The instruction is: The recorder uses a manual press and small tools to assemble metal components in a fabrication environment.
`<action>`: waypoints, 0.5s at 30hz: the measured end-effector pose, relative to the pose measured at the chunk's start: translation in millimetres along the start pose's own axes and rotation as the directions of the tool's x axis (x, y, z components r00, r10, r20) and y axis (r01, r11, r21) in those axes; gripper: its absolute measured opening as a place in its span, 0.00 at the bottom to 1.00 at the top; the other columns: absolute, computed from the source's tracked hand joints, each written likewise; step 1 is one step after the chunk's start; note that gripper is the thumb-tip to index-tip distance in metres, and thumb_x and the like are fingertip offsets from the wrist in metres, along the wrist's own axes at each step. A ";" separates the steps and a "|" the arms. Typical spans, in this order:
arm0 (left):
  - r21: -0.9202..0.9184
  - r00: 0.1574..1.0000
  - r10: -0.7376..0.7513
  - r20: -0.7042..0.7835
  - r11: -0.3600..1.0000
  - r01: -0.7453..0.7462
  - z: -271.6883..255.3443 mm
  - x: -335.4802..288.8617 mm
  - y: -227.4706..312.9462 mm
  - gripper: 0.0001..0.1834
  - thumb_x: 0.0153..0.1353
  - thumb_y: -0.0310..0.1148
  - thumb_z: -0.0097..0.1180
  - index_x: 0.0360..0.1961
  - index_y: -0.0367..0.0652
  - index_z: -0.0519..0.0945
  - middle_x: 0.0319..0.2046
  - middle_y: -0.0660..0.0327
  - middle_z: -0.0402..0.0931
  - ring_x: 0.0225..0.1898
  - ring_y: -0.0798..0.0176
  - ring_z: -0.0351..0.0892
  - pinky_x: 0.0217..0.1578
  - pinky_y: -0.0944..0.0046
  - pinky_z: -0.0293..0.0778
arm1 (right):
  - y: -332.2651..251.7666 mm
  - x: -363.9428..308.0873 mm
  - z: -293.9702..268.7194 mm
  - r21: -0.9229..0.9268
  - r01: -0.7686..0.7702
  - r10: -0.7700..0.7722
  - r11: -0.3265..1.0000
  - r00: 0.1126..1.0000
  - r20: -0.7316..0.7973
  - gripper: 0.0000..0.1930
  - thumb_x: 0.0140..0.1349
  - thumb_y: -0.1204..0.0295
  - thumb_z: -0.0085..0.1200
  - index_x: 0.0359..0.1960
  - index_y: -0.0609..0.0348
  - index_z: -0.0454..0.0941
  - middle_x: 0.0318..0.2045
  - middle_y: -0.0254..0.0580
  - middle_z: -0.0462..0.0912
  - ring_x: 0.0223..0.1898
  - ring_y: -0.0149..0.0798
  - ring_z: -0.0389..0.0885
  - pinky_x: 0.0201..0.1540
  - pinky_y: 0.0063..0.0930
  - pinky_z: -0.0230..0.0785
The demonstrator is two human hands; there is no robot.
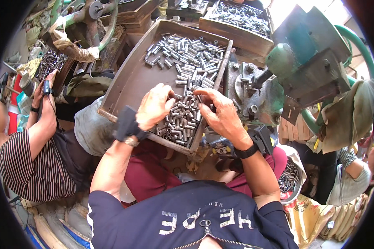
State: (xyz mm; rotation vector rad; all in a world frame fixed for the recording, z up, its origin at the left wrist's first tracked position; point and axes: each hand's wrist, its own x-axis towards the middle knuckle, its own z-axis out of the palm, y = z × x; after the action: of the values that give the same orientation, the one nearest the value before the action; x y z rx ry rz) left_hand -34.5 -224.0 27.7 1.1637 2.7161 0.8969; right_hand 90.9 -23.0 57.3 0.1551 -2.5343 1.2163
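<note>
A shallow wooden tray (126,79) lies in front of me, with many small shiny metal tubes (187,52) strewn over its far part. A second heap of short metal tubes (180,118) fills the near corner, some of them standing on end. My left hand (154,106) is over the left side of this heap, fingers curled toward the thumb; what they hold, if anything, is hidden. Close to the tray's right wall, my right hand (221,113) is bent inward, its fingers and thumb closed about what looks like one small metal tube. Both hands wear dark wrist straps.
Right of the tray stands a green machine (280,62) with a bolted metal block (253,97). Another wooden box (241,20) of metal pieces is beyond. A bucket (293,178) of parts stands by my right knee. At left, a person in a striped shirt (27,164) works near a handwheel (108,29).
</note>
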 end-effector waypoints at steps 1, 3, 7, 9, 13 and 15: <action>-0.177 0.999 -0.001 0.039 0.984 0.008 -4.1 -1.8 2.3 0.11 0.61 0.30 0.60 0.45 0.40 0.81 0.33 0.60 0.78 0.30 0.66 0.77 0.32 0.66 0.74 | -5.7 -2.5 -1.4 0.048 -0.055 0.055 0.997 0.998 0.010 0.16 0.58 0.75 0.55 0.50 0.56 0.78 0.42 0.51 0.82 0.44 0.53 0.81 0.50 0.42 0.74; -0.470 0.968 -0.120 0.221 0.856 0.214 -20.8 -3.7 36.0 0.12 0.63 0.31 0.60 0.47 0.40 0.80 0.33 0.63 0.79 0.29 0.71 0.76 0.31 0.69 0.73 | -2.5 -7.2 4.6 0.138 -0.003 0.009 0.990 0.999 -0.046 0.16 0.57 0.77 0.56 0.49 0.57 0.78 0.40 0.50 0.83 0.41 0.53 0.82 0.48 0.41 0.74; -0.676 0.900 -0.142 0.413 0.614 0.407 -16.5 -9.7 54.0 0.11 0.68 0.31 0.58 0.48 0.39 0.79 0.31 0.69 0.77 0.28 0.79 0.73 0.31 0.74 0.71 | -6.4 -10.8 3.7 0.010 0.076 -0.076 0.997 0.997 0.012 0.15 0.57 0.76 0.58 0.47 0.56 0.79 0.42 0.49 0.84 0.44 0.52 0.82 0.50 0.41 0.73; -0.693 0.908 -0.137 0.396 0.604 0.393 -17.0 -10.7 59.2 0.11 0.68 0.31 0.58 0.49 0.40 0.78 0.33 0.69 0.78 0.30 0.78 0.74 0.31 0.74 0.71 | -8.6 -15.1 -4.1 0.020 0.061 -0.060 0.998 0.998 -0.033 0.15 0.57 0.76 0.59 0.47 0.56 0.80 0.42 0.49 0.84 0.45 0.52 0.82 0.51 0.40 0.73; -0.887 0.887 -0.187 0.422 0.120 0.447 -2.4 -21.7 62.7 0.11 0.69 0.33 0.58 0.50 0.43 0.78 0.39 0.69 0.79 0.34 0.79 0.76 0.37 0.74 0.74 | -5.3 -39.1 -18.1 0.331 -0.168 0.214 0.929 0.971 -0.110 0.11 0.60 0.76 0.62 0.45 0.59 0.80 0.41 0.42 0.86 0.44 0.39 0.85 0.48 0.32 0.75; -0.891 0.881 -0.172 0.441 0.039 0.453 2.1 -26.8 69.7 0.11 0.70 0.33 0.58 0.51 0.44 0.78 0.39 0.70 0.80 0.34 0.78 0.76 0.38 0.73 0.74 | -6.4 -49.2 -22.8 0.587 -0.275 0.397 0.762 0.914 -0.086 0.10 0.64 0.77 0.61 0.46 0.65 0.78 0.41 0.39 0.86 0.43 0.29 0.84 0.46 0.25 0.77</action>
State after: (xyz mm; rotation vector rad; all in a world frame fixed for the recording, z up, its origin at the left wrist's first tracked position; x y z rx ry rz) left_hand 30.3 -203.0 58.4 0.2238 1.2897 1.8483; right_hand 144.2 -11.5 58.9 -0.3023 -1.9992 1.9942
